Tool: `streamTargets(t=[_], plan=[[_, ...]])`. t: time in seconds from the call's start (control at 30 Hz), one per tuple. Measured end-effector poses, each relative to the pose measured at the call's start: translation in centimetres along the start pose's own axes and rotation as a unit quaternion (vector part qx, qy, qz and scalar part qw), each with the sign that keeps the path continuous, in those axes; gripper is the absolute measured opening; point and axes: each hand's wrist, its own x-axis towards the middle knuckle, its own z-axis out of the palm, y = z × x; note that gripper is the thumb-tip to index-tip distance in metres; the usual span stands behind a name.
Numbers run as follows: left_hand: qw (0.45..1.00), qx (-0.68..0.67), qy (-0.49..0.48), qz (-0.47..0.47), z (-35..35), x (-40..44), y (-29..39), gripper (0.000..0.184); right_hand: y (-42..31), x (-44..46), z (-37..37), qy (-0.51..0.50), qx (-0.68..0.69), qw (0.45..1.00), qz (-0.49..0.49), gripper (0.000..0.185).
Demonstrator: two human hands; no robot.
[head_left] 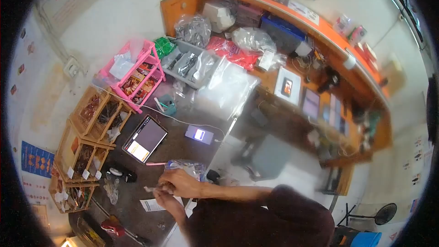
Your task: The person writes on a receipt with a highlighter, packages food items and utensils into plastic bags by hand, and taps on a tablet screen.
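Note:
Both hands meet over the dark tabletop, near its front edge. My right hand (183,183) is closed, its fingers wrapped round something small and pale. Just below it, my left hand (168,201) pinches at the same small thing, which is too blurred to name. A clear plastic packet (194,168) with blue print lies right behind the hands, beside a pink pen (156,163). Under and beside the fingers is a white paper slip (151,205). A tablet (145,138) with a lit screen and a purple phone (199,134) lie farther back.
Wicker racks (84,144) line the left wall. Behind the tablet stand a pink rack (157,66) and a grey tray (201,66). A red stapler-like object (112,228) lies at the lower left. A grey chair (267,155) stands right of the table.

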Motion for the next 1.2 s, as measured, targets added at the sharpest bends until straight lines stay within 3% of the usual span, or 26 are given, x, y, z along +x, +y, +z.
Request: streamTargets(t=[0.07, 0.1, 0.13, 0.17, 0.2, 0.23, 0.27, 0.33, 0.4, 0.53, 0.6, 0.67, 0.73, 0.8, 0.87, 0.93, 0.97, 1.03, 1.13, 1.2], plan=[[0.976, -0.172, 0.04, -0.13, -3.8, 1.5, -6.1, 0.03, -0.2, 0.3, -1.0, 0.039, -0.055, 0.997, -0.048, 0.008], [0.975, -0.174, 0.038, -0.132, -3.5, 1.2, -5.9, 0.03, 0.5, 0.3, -1.1, -0.087, -0.085, 0.989, -0.082, 0.011], [0.99, -0.083, -0.084, -0.079, -3.5, 0.5, -5.1, 0.028, 0.9, 0.2, -1.0, -0.211, -0.11, 0.965, -0.112, 0.013], [0.979, 0.012, -0.203, -0.024, -3.7, -0.6, -3.8, 0.026, 0.8, 0.3, -0.6, -0.21, -0.109, 0.965, -0.109, 0.013], [0.991, 0.006, -0.134, -0.024, -1.6, -1.5, -0.6, 0.025, 0.7, 0.9, -0.1, -0.243, -0.138, 0.954, -0.111, 0.014], [0.99, 0.007, -0.136, -0.022, -2.0, -1.6, 0.3, 0.025, 0.7, 1.5, 0.3, -0.274, -0.167, 0.94, -0.114, 0.016], [0.992, 0.04, -0.111, -0.048, -2.3, -1.5, 1.0, 0.025, 1.0, 1.8, 0.7, -0.272, -0.167, 0.941, -0.116, 0.016], [0.991, 0.074, -0.085, -0.074, -2.5, -1.2, 1.1, 0.025, 2.2, 1.8, 1.6, -0.104, -0.081, 0.985, -0.113, 0.017], [0.988, 0.056, -0.141, 0.0, -2.3, -0.4, 0.9, 0.024, 3.2, 0.8, 2.2, -0.09, -0.086, 0.989, -0.077, 0.017], [0.982, 0.037, -0.186, -0.023, -0.2, 0.0, 4.5, 0.024, 4.3, -0.8, 1.6, -0.099, -0.043, 0.994, -0.001, 0.016], [0.993, 0.025, -0.086, -0.07, 0.7, -0.4, 3.8, 0.024, 3.7, -1.6, 1.4, -0.06, -0.028, 0.997, 0.026, 0.013], [0.995, 0.032, -0.057, -0.074, 1.0, 0.7, 5.3, 0.022, 3.8, -2.1, 1.9, -0.016, -0.012, 0.999, 0.05, 0.011], [0.996, 0.035, -0.029, -0.079, 0.5, 1.4, 5.3, 0.02, 5.4, -3.3, 3.0, -0.012, 0.128, 0.989, 0.076, 0.009], [0.97, 0.211, -0.111, 0.047, -1.1, 1.5, 4.2, 0.009, 6.5, -3.3, 2.9, -0.05, 0.184, 0.977, 0.094, 0.009], [0.957, 0.254, -0.114, 0.081, -0.8, 1.3, 5.7, 0.006, 7.7, -3.0, 3.2, -0.087, 0.241, 0.96, 0.112, 0.01], [0.941, 0.295, -0.117, 0.118, -0.8, 1.4, 6.4, 0.008, 8.0, -2.0, 3.0, -0.113, 0.103, 0.986, 0.069, 0.013], [0.934, 0.304, -0.121, 0.145, -1.0, 1.6, 6.4, 0.011, 7.4, -1.5, 2.8, -0.113, 0.105, 0.986, 0.068, 0.013], [0.926, 0.314, -0.124, 0.172, -1.5, 1.9, 6.7, 0.013, 6.1, -0.7, 2.3, -0.05, -0.063, 0.981, -0.175, 0.025], [0.911, 0.363, -0.138, 0.138, -1.8, 1.8, 7.0, 0.013, 6.9, 0.1, 3.3, -0.098, -0.106, 0.961, -0.237, 0.039], [0.907, 0.326, -0.109, 0.241, -1.0, 2.0, 6.5, 0.007, 7.6, 0.4, 3.7, -0.132, -0.107, 0.959, -0.228, 0.041]])
